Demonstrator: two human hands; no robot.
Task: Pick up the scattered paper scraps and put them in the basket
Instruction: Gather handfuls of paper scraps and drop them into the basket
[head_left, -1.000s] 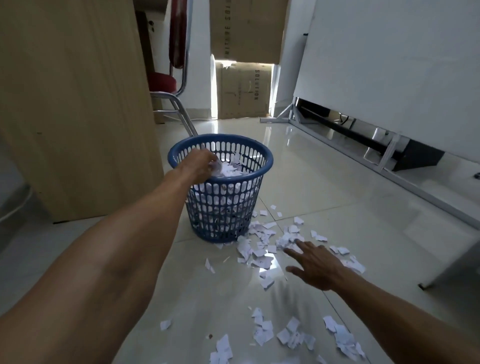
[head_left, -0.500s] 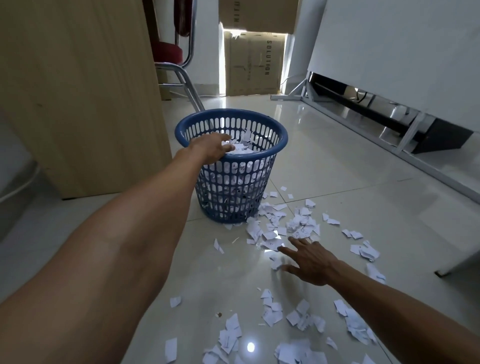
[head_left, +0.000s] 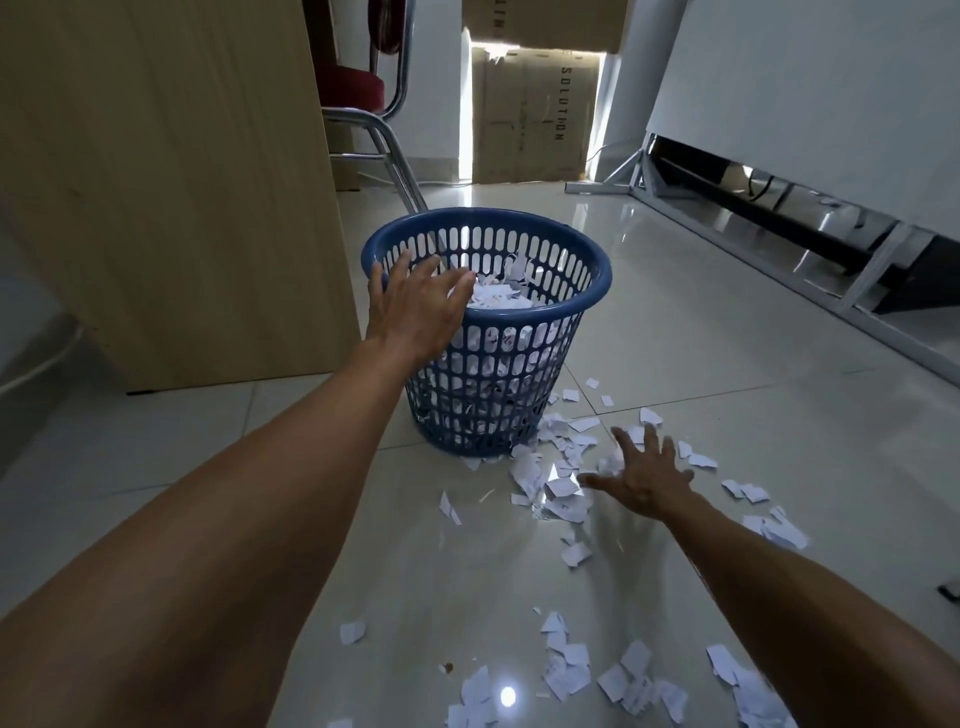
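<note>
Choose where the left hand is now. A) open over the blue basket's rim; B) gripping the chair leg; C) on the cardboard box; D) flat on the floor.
A: the left hand, fingers straight, is over the near rim of the blue basket, holding nothing.

Floor (head_left: 727, 338): glossy pale grey tiles with thin dark joints. Items carried directly on it:
- a round blue slotted plastic basket (head_left: 488, 374), stood upright at mid-floor
- torn white paper scraps (head_left: 563, 486), massed at the basket's foot on its near right and strewn in looser clusters nearer the camera
- a light wooden cabinet panel (head_left: 182, 208), at left
- a brown cardboard box (head_left: 530, 114), at the rear
- a grey metal frame (head_left: 597, 187), along the right
</note>
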